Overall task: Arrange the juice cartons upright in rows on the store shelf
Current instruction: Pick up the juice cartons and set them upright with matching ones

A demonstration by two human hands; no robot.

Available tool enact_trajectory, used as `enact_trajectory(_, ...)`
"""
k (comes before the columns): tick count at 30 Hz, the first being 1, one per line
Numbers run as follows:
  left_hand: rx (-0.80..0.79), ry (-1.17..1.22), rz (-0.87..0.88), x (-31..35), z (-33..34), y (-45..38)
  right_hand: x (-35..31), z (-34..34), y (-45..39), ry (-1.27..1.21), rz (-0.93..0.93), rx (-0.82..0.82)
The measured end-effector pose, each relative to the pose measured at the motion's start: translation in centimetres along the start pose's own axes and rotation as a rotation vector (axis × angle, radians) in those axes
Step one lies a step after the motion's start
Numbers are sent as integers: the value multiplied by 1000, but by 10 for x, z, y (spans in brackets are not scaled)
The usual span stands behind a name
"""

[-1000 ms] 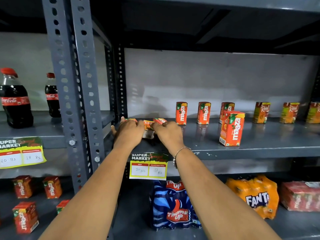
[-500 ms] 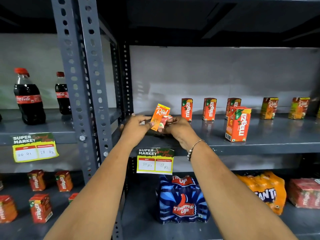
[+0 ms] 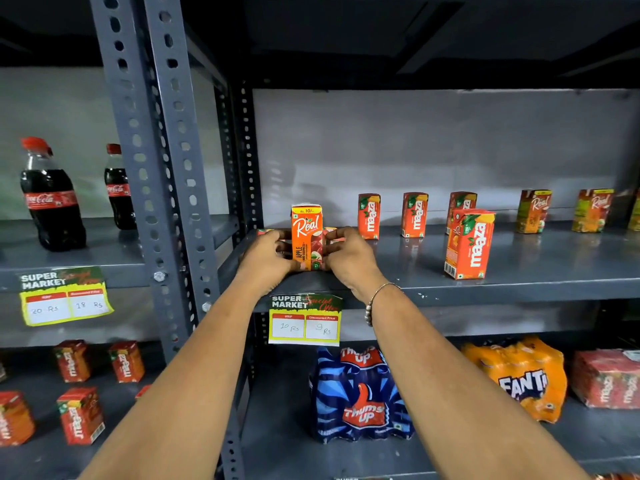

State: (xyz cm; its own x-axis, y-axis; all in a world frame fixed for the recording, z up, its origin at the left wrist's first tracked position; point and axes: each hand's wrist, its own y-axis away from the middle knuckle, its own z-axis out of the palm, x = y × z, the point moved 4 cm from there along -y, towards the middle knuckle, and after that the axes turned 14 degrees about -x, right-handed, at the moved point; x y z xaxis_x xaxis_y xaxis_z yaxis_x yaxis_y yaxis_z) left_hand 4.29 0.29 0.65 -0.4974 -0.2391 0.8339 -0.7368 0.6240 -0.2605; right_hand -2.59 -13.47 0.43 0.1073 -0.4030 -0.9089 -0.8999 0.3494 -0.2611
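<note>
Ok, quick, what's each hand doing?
Left hand: closed on the Real carton.
Right hand: closed on the same carton.

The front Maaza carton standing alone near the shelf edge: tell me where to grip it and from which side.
Grip the front Maaza carton across its two narrow side faces at mid-height, coming in from the front. It stands upright and slightly turned near the shelf edge, with clear space on both sides, so a hand probably fits easily.
</note>
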Motion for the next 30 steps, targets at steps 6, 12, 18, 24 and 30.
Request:
enact_trajectory(6, -26, 89, 56, 1, 0, -1, -6, 2, 8, 23, -43, -49)
enact_trajectory(12, -8, 9, 14, -2, -2, -2, -12, 11, 13, 262, -36, 25)
enact_trajectory(18, 92, -473, -8, 2, 2, 0, -18, 19, 18, 411, -32, 86)
enact_trajectory(24, -81, -784, -119, -3, 15, -4, -16, 11, 26, 327, -8, 215)
enact_trajectory(30, -277, -934, -239, -5, 21, -4, -10, -1, 27, 169, 10, 285)
